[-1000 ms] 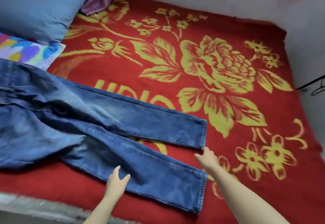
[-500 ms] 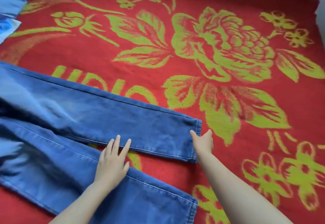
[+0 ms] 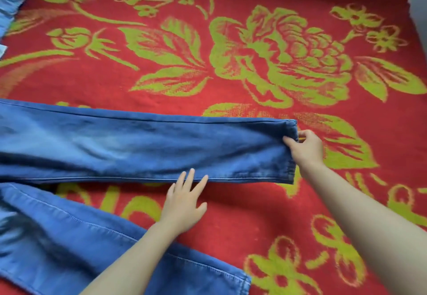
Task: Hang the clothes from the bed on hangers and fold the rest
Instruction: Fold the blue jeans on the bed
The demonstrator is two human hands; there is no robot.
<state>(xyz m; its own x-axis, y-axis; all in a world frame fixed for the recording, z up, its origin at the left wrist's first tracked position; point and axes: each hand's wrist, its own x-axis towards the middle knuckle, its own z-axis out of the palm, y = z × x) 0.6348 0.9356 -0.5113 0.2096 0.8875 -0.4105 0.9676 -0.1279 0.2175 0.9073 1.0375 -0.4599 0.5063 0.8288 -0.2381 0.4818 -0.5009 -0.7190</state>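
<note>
From where I stand, the folding step looks to be in hand. The pair of blue denim jeans lies spread on the red blanket with yellow-green flowers, its 2 legs splayed apart. The right hand pinches the hem of the far leg. The left hand lies released and flat with straight fingers. Its fingertips just touch that leg's near seam, and its palm is on the blanket between the 2 legs. The near leg runs beneath the left forearm.

I'd judge the next move calls for bringing the pinched leg over onto the near one with the seams matched. The denim looks thick, faded pale mid-leg, and lightly rippled beside the right hand.
</note>
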